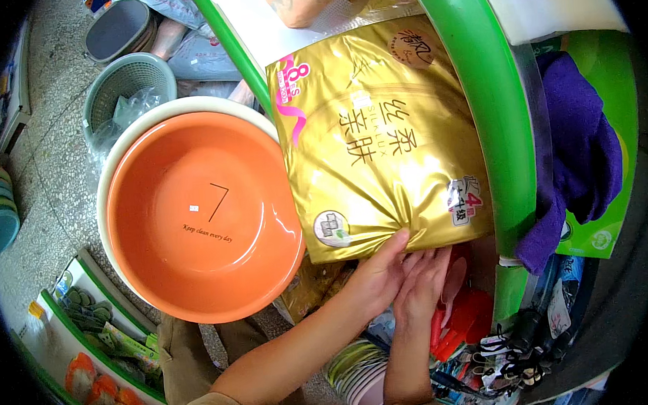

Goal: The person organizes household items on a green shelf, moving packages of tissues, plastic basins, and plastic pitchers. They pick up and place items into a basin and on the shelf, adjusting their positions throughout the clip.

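Observation:
A shiny gold plastic pack of tissues [376,143] lies in front of me across a green-edged white shelf. My left hand [384,274] pinches the pack's near edge, its thumb on top and the film creased around it. Beside it, my right hand [426,274] is at the same edge with its fingers partly under the pack; whether it grips is hidden. An orange plastic basin [199,171], nested in a cream basin [103,216], stands against the pack's left side.
A grey-green basket [95,99] and grey basins [119,31] stand behind the basins. On the right, a purple cloth [581,136] hangs by the green shelf edge [496,108]. Stacked bowls [362,373] and red plastic items [464,316] sit below my hands. Lower left is another shelf [105,349].

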Demonstrator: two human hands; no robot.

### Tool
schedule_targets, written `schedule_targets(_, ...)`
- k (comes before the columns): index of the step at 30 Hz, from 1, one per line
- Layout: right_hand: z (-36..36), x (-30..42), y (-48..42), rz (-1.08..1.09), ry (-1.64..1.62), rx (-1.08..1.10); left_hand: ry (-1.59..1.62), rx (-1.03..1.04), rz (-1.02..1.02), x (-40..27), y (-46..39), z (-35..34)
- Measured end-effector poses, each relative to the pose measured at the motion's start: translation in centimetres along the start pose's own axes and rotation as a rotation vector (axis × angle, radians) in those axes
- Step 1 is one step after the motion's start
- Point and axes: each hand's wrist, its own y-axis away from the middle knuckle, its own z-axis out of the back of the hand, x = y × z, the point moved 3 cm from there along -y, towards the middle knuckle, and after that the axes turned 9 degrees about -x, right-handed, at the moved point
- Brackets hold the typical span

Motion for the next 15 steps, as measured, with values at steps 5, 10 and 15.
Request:
schedule_targets(5,-1.7,-0.2,-3.5,-0.119,-0.002,-0.036,-0.15,0.081,0.061,-1.9,-0.6,0.7)
schedule_targets(10,-2.1,-0.3,-2.6,-0.052,-0.058,-0.128,-1.19,-0.084,0.171,-7.1,6.1,1.4)
schedule_targets(15,1.7,0.2,-4.4,-0.201,-0.334,-0.141,-1.39,-0.236,-0.667,-18.7,6.0,-6.8)
